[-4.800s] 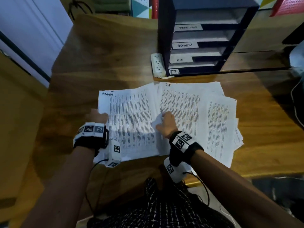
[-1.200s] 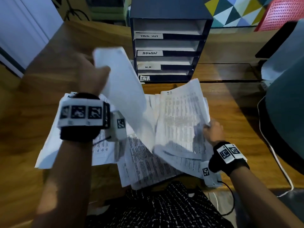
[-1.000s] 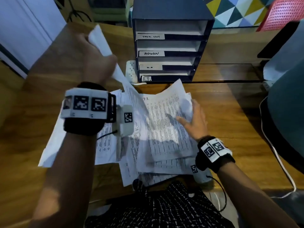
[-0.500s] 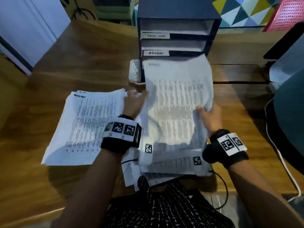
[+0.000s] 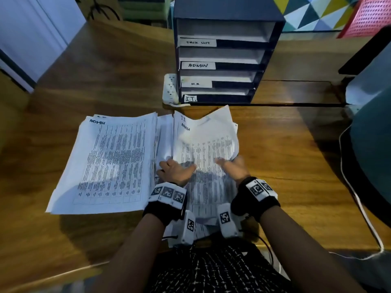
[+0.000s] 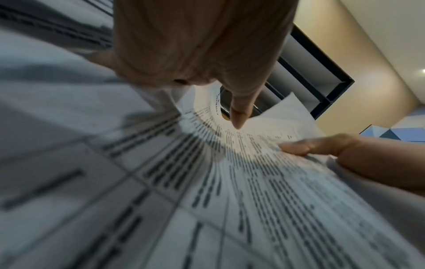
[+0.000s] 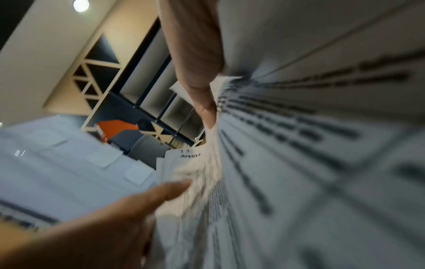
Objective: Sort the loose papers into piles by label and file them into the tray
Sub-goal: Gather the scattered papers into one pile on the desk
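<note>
two hands (image 5: pixel 177 171) (image 5: pixel 233 169) pinch one printed sheet (image 5: pixel 206 144)

A wooden desk (image 5: pixel 285 166) fills the room's middle, its grain warm brown. Beyond the desk's far right corner hangs a wall panel of coloured triangles (image 5: pixel 313 11), with a red perforated chair (image 5: pixel 368 15) beside it. Off the desk's far left stands a pale door (image 5: pixel 31 32). A white power strip (image 5: pixel 170 87) lies on the desk. Above the desk, a round ceiling light (image 7: pixel 80 5) glows on the cream ceiling.
</note>
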The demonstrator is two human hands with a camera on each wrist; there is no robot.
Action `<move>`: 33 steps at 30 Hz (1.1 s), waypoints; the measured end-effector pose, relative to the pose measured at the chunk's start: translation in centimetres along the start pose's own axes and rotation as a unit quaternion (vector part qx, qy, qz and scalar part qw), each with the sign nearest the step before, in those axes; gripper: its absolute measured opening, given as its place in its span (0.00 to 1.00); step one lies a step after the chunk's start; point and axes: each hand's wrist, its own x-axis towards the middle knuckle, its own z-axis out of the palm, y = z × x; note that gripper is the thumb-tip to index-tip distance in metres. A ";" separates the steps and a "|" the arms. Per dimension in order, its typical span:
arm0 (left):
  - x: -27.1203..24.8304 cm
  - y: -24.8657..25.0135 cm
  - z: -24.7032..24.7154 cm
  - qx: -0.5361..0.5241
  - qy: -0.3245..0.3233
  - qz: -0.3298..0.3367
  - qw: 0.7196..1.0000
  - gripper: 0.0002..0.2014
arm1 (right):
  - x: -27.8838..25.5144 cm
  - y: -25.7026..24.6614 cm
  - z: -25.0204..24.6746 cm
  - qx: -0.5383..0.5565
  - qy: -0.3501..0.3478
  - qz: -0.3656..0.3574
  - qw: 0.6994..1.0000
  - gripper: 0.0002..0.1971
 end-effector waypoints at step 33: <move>-2.7 5.2 -9.2 -0.456 0.067 0.389 0.798 0.37 | -9.8 -9.5 -8.2 0.202 0.051 -0.366 0.907 0.26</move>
